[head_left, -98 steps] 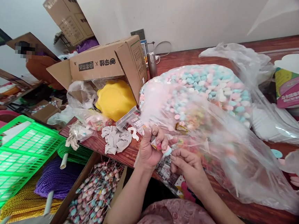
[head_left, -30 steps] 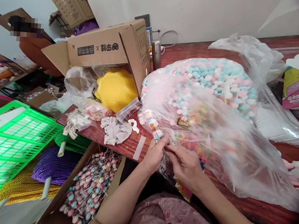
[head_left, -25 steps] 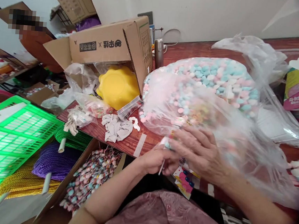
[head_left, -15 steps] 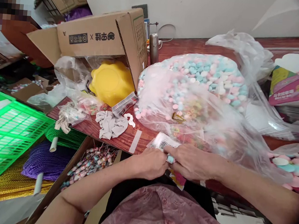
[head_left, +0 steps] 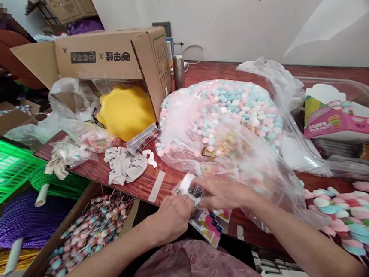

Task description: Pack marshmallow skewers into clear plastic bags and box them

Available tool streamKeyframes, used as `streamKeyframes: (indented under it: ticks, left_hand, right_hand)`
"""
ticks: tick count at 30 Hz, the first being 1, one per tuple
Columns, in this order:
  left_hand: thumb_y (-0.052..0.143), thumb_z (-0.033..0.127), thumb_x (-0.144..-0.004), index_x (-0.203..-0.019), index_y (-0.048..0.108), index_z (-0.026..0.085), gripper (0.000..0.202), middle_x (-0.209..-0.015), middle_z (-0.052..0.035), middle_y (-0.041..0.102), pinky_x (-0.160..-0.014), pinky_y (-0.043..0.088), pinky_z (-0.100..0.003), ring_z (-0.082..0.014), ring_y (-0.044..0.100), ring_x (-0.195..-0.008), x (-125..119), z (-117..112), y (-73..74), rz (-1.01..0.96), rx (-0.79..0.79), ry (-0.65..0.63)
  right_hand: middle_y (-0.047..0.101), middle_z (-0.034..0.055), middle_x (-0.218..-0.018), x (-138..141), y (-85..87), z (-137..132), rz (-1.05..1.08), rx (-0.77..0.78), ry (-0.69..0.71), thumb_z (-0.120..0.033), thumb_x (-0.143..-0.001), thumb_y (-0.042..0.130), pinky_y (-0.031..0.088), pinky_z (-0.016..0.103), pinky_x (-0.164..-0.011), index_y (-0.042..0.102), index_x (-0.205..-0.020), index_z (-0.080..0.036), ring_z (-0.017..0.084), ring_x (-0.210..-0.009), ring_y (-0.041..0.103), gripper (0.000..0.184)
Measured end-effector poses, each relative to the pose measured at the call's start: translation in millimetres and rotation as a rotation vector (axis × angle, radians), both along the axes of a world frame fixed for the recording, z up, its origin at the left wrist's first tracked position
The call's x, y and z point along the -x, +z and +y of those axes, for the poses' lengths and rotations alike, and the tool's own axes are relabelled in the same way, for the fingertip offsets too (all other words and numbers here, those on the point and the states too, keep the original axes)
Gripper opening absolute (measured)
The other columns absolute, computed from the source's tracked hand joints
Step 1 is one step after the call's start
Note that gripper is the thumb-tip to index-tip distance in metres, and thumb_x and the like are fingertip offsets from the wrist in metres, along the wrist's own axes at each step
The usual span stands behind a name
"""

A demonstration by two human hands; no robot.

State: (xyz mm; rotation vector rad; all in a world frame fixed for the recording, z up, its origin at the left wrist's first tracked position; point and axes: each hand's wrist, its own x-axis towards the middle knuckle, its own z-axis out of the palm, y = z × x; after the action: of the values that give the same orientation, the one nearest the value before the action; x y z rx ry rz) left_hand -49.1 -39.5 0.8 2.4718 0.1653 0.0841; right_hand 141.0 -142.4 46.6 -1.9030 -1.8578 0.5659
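At the table's front edge my left hand (head_left: 175,218) is closed, its fingertips against a small pale-blue marshmallow (head_left: 197,201). My right hand (head_left: 220,194) meets it from the other side, thumb and fingers closing on the same marshmallow, index finger stretched forward. Any stick on it is hidden by the fingers. Under both hands lie clear printed packets (head_left: 209,227) with a colourful pattern, and a white label with a printed code (head_left: 185,184) sticks out beyond the fingers. Behind them rests a big clear bag of pink, blue and white marshmallows (head_left: 239,98).
Marshmallow sticks (head_left: 352,213) lie at right, near a pink printed carton (head_left: 331,121). At left are a cardboard box (head_left: 114,59) holding a yellow tub (head_left: 127,112), a grey cloth (head_left: 125,165), a green basket (head_left: 0,174) and a box of candy sticks (head_left: 93,221). Another person's sleeve (head_left: 10,56) shows far left.
The view has swung to the right and slightly up. Both hands remain together at the marshmallow; the right hand has spread more over the packets, and more of the printed packets shows below.
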Motion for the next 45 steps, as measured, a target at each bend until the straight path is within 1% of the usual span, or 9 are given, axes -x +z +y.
streamKeyframes:
  ticks: [3, 6, 10, 18, 24, 27, 34, 40, 45]
  left_hand:
    - [0.053, 0.034, -0.09, -0.061, 0.053, 0.017, 0.034, -0.054, -0.0003, 0.051, -0.049, 0.033, -0.022, -0.0102, 0.044, -0.049, -1, 6, -1.4, 0.057, 0.699, 0.229]
    - [0.066, 0.048, -0.08, -0.063, 0.055, 0.016, 0.039, -0.053, 0.0004, 0.053, -0.045, 0.037, -0.021, -0.0092, 0.047, -0.045, -1, -4, -4.2, 0.096, 1.307, 0.403]
    - [0.08, 0.046, -0.068, -0.069, 0.063, 0.012, 0.038, -0.077, -0.0074, 0.066, -0.069, 0.056, -0.031, -0.0163, 0.064, -0.073, -16, -28, -9.3, 0.062, 1.604, 0.464]
    - [0.081, 0.043, -0.068, -0.074, 0.063, 0.013, 0.036, -0.074, -0.0042, 0.065, -0.057, 0.055, -0.027, -0.0153, 0.064, -0.067, -38, -28, -5.3, -0.158, 1.683, 0.553]
    - [0.082, 0.041, -0.064, -0.072, 0.06, 0.012, 0.037, -0.059, 0.0029, 0.055, -0.033, 0.018, -0.013, -0.0001, 0.034, -0.037, -36, -13, 2.6, -0.217, 1.649, 0.612]
    - [0.081, 0.041, -0.064, -0.071, 0.06, 0.011, 0.038, -0.054, 0.0062, 0.049, -0.035, 0.013, -0.013, 0.0023, 0.025, -0.035, -43, -6, 5.7, -0.248, 1.575, 0.632]
    - [0.084, 0.039, -0.059, -0.071, 0.056, 0.014, 0.04, -0.056, 0.007, 0.049, -0.036, 0.019, -0.015, -0.0001, 0.031, -0.037, -50, 1, 3.2, -0.346, 1.591, 0.686]
    - [0.078, 0.042, -0.066, -0.066, 0.054, 0.014, 0.037, -0.054, 0.0073, 0.046, -0.038, 0.015, -0.016, -0.0001, 0.027, -0.037, -49, 3, -1.8, -0.407, 1.464, 0.659]
    - [0.069, 0.042, -0.076, -0.063, 0.054, 0.015, 0.033, -0.05, 0.0078, 0.04, -0.042, 0.022, -0.017, -0.0027, 0.028, -0.042, -51, -8, -13.9, -0.396, 1.257, 0.6]
  right_hand:
    - [0.066, -0.0001, -0.079, -31, 5.0, 6, 0.042, -0.093, -0.077, -0.014, -0.086, 0.052, 0.04, 0.022, -0.061, 0.066, -0.099, -0.02, 0.012, -0.068, 0.058, 0.02]
    - [0.065, 0.0067, -0.087, -67, -5.3, 14, -0.33, -0.163, -0.235, -0.012, -0.086, 0.053, 0.036, 0.026, -0.066, 0.072, -0.094, -0.02, 0.017, -0.081, 0.057, 0.022]
    - [0.063, 0.0072, -0.082, -85, -32.4, 24, -0.467, -0.071, -0.146, -0.011, -0.077, 0.064, 0.031, 0.026, -0.06, 0.073, -0.079, -0.019, 0.018, -0.079, 0.055, 0.012]
    - [0.066, 0.0093, -0.116, -98, -22.3, 25, -0.347, -0.152, -0.17, -0.021, -0.09, 0.05, 0.044, 0.029, -0.077, 0.076, -0.091, -0.02, 0.019, -0.097, 0.062, 0.026]
    - [0.068, 0.0018, -0.071, -75, -7.4, 6, 0.217, -0.245, -0.338, -0.038, -0.088, 0.052, 0.044, 0.027, -0.055, 0.075, -0.09, -0.019, 0.014, -0.057, 0.057, 0.029]
    - [0.071, 0.0049, -0.081, -47, -10.5, 4, 0.019, -0.377, -0.45, -0.032, -0.091, 0.048, 0.048, 0.029, -0.062, 0.074, -0.094, -0.021, 0.017, -0.067, 0.062, 0.029]
    - [0.069, 0.0173, -0.083, -49, -33.5, 6, -0.41, -0.159, -0.641, -0.007, -0.075, 0.048, 0.048, 0.036, -0.068, 0.074, -0.088, -0.01, 0.027, -0.077, 0.064, 0.029]
    - [0.069, 0.0022, -0.076, -5, -11.7, -17, -0.064, -0.568, -0.451, -0.011, -0.086, 0.045, 0.052, 0.031, -0.071, 0.069, -0.117, -0.023, 0.017, -0.071, 0.064, 0.041]
    - [0.073, 0.0053, -0.091, 49, -25.2, -7, -0.02, -0.39, -0.332, -0.004, -0.084, 0.038, 0.053, 0.029, -0.071, 0.063, -0.128, -0.026, 0.017, -0.075, 0.065, 0.055]
